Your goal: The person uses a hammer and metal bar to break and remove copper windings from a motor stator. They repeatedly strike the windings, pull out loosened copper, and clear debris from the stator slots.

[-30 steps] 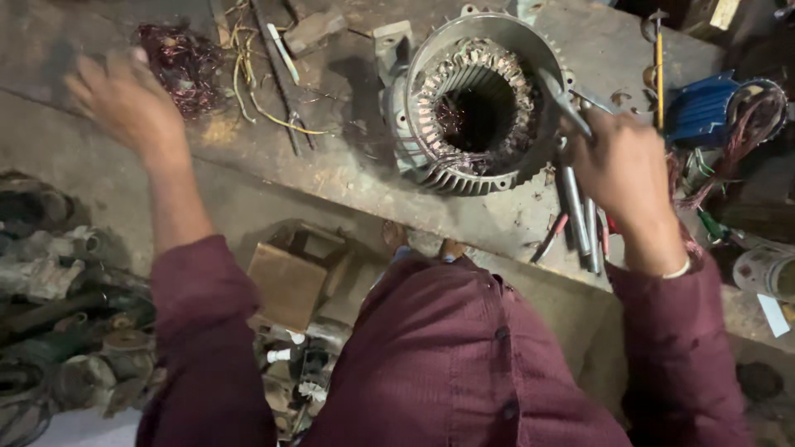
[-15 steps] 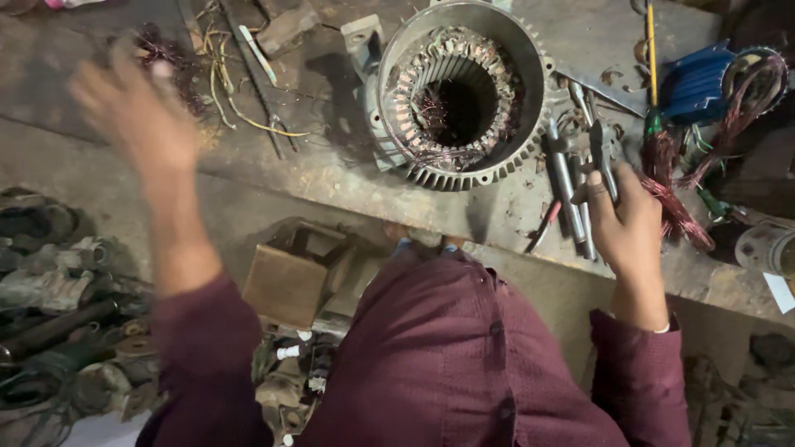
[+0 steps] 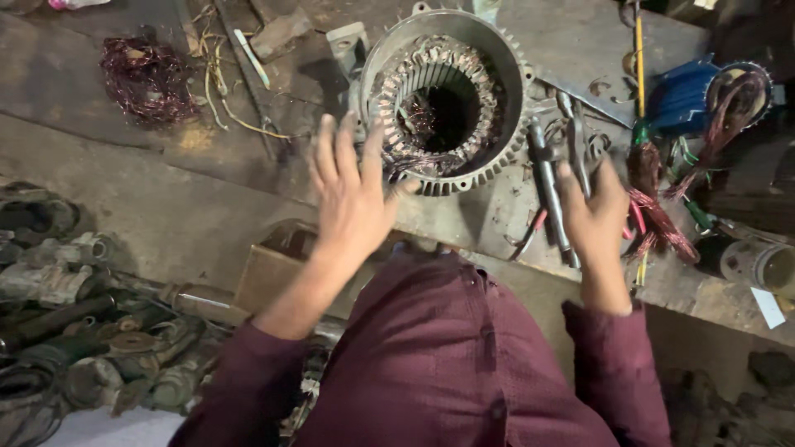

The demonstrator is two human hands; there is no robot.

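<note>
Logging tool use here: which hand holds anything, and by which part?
Right hand grips the pliers by their handle ends. Left hand holds nothing, spread beside the motor stator.

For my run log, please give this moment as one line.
left hand: open, at motor stator rim | right hand: on pliers | surface: workbench | nearby: wire tangle

tangled copper wire (image 3: 145, 79), blue housing (image 3: 683, 95)

You wear a dark maroon, long-sleeved shirt of plain cloth, creased across the chest. Both sleeves reach to your wrists and end in loose cuffs. Your left hand (image 3: 352, 194) and right hand (image 3: 598, 217) are bare, with no gloves or rings showing.
</note>
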